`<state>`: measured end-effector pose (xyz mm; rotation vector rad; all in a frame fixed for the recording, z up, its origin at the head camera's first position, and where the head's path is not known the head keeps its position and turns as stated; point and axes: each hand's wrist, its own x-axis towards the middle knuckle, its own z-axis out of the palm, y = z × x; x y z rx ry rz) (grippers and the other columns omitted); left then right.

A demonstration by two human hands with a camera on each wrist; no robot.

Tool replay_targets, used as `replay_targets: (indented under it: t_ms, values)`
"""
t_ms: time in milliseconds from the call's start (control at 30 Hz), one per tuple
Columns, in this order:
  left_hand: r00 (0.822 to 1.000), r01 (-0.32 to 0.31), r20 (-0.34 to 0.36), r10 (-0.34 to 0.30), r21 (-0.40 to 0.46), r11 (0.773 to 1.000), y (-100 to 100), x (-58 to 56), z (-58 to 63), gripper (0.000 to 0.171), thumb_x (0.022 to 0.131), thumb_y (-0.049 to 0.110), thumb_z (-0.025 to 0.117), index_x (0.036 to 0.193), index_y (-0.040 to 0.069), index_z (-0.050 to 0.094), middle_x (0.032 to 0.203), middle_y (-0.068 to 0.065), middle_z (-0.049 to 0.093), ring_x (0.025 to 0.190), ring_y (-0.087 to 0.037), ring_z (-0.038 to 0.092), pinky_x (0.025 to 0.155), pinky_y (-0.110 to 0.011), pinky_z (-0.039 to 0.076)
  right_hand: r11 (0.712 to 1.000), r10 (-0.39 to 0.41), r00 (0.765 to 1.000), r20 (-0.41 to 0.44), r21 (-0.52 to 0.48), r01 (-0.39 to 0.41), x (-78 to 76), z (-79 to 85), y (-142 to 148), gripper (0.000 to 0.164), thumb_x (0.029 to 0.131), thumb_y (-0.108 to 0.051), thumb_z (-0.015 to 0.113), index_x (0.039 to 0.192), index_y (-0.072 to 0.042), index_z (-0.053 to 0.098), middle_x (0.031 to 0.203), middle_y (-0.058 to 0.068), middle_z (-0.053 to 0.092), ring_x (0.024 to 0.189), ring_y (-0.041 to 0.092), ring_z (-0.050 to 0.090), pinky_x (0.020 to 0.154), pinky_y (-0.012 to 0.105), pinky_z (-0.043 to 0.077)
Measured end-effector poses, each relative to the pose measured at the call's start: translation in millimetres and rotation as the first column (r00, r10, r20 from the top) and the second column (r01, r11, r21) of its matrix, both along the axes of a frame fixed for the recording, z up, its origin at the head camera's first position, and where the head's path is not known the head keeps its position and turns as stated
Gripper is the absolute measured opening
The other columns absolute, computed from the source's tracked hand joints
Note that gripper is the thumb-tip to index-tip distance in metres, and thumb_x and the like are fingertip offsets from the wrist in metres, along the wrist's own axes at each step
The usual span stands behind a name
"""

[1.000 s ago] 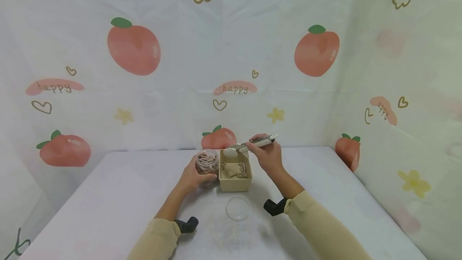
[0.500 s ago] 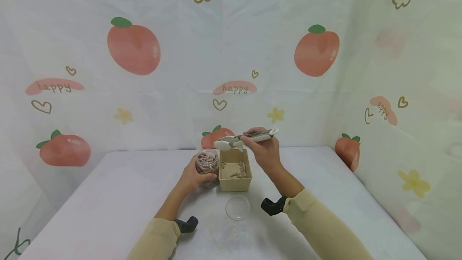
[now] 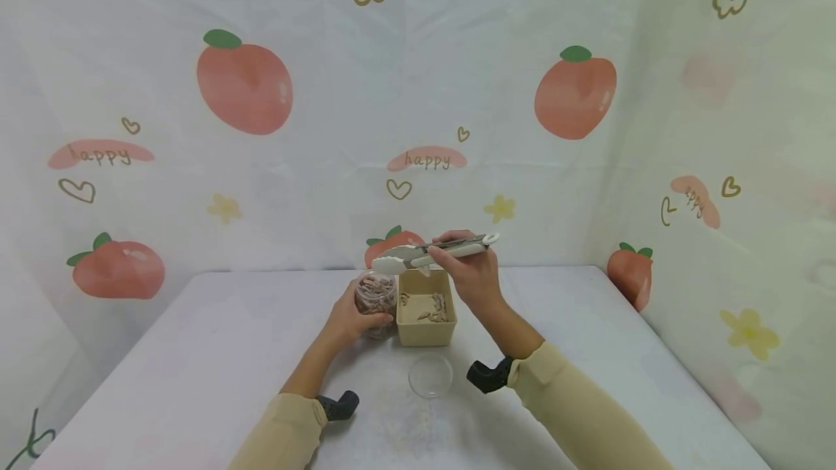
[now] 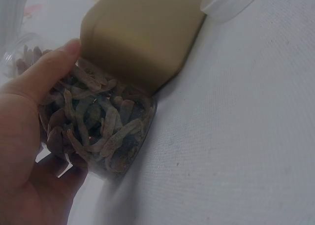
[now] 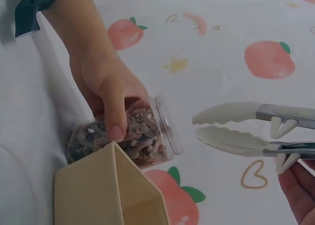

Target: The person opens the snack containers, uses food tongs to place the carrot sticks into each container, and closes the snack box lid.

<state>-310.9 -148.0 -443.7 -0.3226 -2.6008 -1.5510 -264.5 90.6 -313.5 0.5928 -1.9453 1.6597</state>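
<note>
My left hand (image 3: 349,316) grips a clear jar (image 4: 106,121) of brownish, dried, twisted strips, thumb across its near side. The jar stands upright against a beige box (image 3: 424,335), where several of the same strips (image 3: 436,308) lie on the bottom. With my right hand (image 3: 477,278) I hold a pair of kitchen tongs (image 3: 451,249) that have pale, scalloped heads. These heads (image 5: 231,139) are slightly parted, with nothing between them. They hang above the jar's open mouth, to the left of the box. In the right wrist view only a few fingers (image 5: 300,185) show beneath the handle.
A round clear lid (image 3: 430,377) lies on the white tabletop (image 3: 196,354) in front of the box. Behind the table hangs a fruit-patterned curtain (image 3: 313,201). Dark wrist mounts (image 3: 490,376) stick out from both cuffs.
The tongs have risen out of the box and moved left over the jar, carried by my right hand. Fewer things hide the strips in the box. My left hand and the jar stay put.
</note>
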Motion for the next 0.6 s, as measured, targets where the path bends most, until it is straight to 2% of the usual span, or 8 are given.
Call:
replay_targets:
  t_ms: [133,300,600]
  values:
    - [1.0,-0.002,0.007,0.002,-0.001,1.0,0.7,0.7,1.5,0.1,0.072,0.032,0.087,0.149,0.007,0.028,0.133,-0.017,0.051,0.123,-0.033,0.048,0.101,-0.052,0.038,1.0,-0.016,1.0,-0.011,0.007,0.016,-4.3,-4.2,3.0,0.019,0.083,-0.007,0.077,0.098,0.001,0.069,0.096,0.011,0.072,0.082,0.011,0.067,0.068,0.022,0.052]
    - [1.0,-0.004,0.01,0.004,-0.005,1.0,0.9,1.3,1.7,0.1,0.072,0.033,0.087,0.148,0.006,0.028,0.131,-0.017,0.052,0.121,-0.032,0.049,0.1,-0.052,0.039,1.0,-0.003,1.0,-0.009,-0.005,0.003,14.3,10.5,2.3,0.021,0.083,0.001,0.074,0.099,0.011,0.065,0.097,0.022,0.07,0.08,0.006,0.065,0.068,0.019,0.051]
    - [1.0,-0.008,0.008,0.009,-0.014,1.0,1.1,2.1,2.4,0.101,0.072,0.033,0.087,0.148,0.005,0.028,0.133,-0.018,0.051,0.123,-0.033,0.048,0.101,-0.052,0.038,0.999,-0.045,0.999,-0.003,0.002,0.045,15.6,10.2,10.3,0.022,0.083,0.001,0.074,0.101,0.012,0.065,0.098,0.024,0.069,0.08,0.001,0.064,0.07,0.017,0.05]
